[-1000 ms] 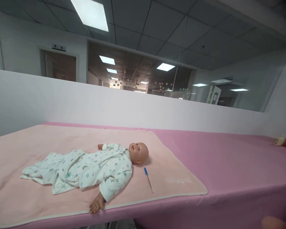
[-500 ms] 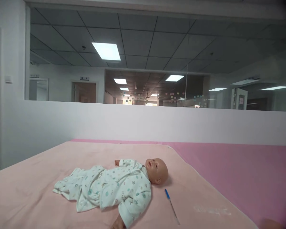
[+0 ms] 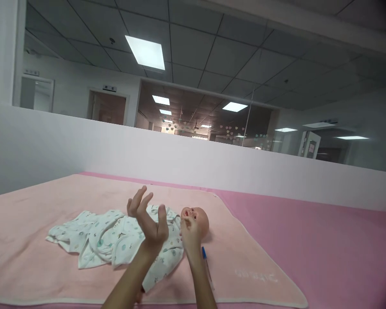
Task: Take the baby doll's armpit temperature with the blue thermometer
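A baby doll [image 3: 203, 219] lies on its back in a white, dotted outfit [image 3: 98, 236]. My left hand [image 3: 149, 219] is raised in front of the doll's chest, fingers spread and nothing in it. Close to the doll's chin and collar is my right hand [image 3: 190, 234], its fingers curled together. Whether they touch the doll or hold anything is hidden. A clear pen with a blue cap [image 3: 204, 253] lies beside my right forearm, partly covered by it. My arms hide part of the doll's torso.
A peach blanket [image 3: 241, 257] with pale lettering near its right corner lies under the doll. It rests on a pink surface [image 3: 309, 240]. Behind stands a low white wall [image 3: 167, 156] with a wide window above it.
Both my hands have come into view from below and reached over the doll. The camera view has tilted and shifted, so the doll and pen appear farther left.
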Action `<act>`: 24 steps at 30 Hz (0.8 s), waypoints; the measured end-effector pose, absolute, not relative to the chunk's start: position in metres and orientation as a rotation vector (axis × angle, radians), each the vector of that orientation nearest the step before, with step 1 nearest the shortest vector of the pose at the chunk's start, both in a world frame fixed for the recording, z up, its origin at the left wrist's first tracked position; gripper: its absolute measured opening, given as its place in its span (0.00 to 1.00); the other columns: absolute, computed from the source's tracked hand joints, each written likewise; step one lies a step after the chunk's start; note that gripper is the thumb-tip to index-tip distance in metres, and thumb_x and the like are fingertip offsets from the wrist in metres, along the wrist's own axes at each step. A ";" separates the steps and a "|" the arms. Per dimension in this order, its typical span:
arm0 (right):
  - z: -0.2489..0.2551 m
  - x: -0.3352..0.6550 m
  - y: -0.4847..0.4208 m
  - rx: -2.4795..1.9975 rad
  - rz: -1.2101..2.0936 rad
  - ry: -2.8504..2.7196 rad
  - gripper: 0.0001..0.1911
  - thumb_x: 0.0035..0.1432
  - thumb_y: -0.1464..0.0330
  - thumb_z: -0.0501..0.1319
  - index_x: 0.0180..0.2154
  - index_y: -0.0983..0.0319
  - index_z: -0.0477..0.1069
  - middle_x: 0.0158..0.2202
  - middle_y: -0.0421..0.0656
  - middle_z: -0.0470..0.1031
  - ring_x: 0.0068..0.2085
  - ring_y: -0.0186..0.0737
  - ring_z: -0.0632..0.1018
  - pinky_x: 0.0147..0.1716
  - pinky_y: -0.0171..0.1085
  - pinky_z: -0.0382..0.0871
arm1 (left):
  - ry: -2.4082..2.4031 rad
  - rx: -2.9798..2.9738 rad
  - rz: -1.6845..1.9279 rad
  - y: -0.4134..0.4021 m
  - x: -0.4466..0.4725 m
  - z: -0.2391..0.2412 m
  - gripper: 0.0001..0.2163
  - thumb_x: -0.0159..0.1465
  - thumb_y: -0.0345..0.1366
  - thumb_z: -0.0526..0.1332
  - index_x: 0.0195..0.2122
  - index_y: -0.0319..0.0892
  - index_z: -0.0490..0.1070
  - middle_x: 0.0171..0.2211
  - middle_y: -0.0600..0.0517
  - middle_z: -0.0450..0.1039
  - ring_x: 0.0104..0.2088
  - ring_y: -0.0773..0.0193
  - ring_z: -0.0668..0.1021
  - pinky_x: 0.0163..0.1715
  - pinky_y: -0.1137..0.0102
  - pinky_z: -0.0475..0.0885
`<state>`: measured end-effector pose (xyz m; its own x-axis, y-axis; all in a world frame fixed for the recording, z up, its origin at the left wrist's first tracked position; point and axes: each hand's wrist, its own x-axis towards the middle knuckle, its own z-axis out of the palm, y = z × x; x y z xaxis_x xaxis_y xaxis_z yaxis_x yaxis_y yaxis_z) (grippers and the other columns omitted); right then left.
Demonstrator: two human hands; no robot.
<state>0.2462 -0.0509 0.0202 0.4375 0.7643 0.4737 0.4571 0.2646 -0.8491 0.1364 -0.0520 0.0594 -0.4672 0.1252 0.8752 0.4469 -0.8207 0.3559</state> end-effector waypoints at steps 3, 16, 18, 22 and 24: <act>0.008 0.245 -0.031 -1.484 0.060 -1.407 0.12 0.48 0.76 0.50 0.26 0.63 0.72 0.29 0.46 0.74 0.30 0.39 0.73 0.30 0.34 0.62 | -0.931 -1.671 -2.288 -0.023 0.131 0.067 0.11 0.62 0.35 0.50 0.45 0.42 0.62 0.45 0.46 0.66 0.49 0.58 0.66 0.51 0.58 0.56; -0.020 0.220 -0.012 -1.499 -0.337 -1.383 0.08 0.47 0.76 0.49 0.24 0.61 0.64 0.24 0.42 0.68 0.27 0.37 0.70 0.26 0.33 0.59 | -1.314 -2.964 -1.532 0.023 0.126 0.008 0.17 0.59 0.42 0.48 0.27 0.40 0.74 0.28 0.50 0.75 0.31 0.62 0.74 0.34 0.72 0.64; -0.022 0.220 -0.013 -1.445 -0.309 -1.366 0.08 0.49 0.75 0.48 0.25 0.61 0.64 0.25 0.41 0.68 0.28 0.37 0.70 0.27 0.33 0.60 | -1.291 -3.052 -1.668 0.023 0.124 0.010 0.17 0.59 0.42 0.49 0.32 0.40 0.75 0.31 0.50 0.76 0.34 0.61 0.74 0.37 0.71 0.66; -0.022 0.221 -0.014 -1.364 -0.227 -1.331 0.09 0.53 0.74 0.48 0.27 0.62 0.65 0.27 0.42 0.69 0.30 0.36 0.71 0.31 0.32 0.62 | -1.285 -3.154 -1.835 0.028 0.120 0.009 0.15 0.55 0.36 0.50 0.35 0.39 0.75 0.35 0.49 0.76 0.39 0.59 0.74 0.43 0.68 0.65; -0.022 0.221 -0.014 -1.357 -0.201 -1.313 0.09 0.53 0.74 0.49 0.27 0.62 0.66 0.29 0.43 0.70 0.32 0.37 0.72 0.33 0.33 0.63 | -1.259 -3.170 -1.800 0.029 0.119 0.006 0.16 0.52 0.33 0.50 0.36 0.39 0.75 0.36 0.49 0.75 0.40 0.59 0.74 0.44 0.67 0.65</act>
<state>0.2213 -0.0140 -0.0221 0.3530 0.5533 0.7545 0.7532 0.3103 -0.5799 0.1194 0.0291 0.0059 0.4305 0.7770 0.4592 0.1648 -0.5679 0.8065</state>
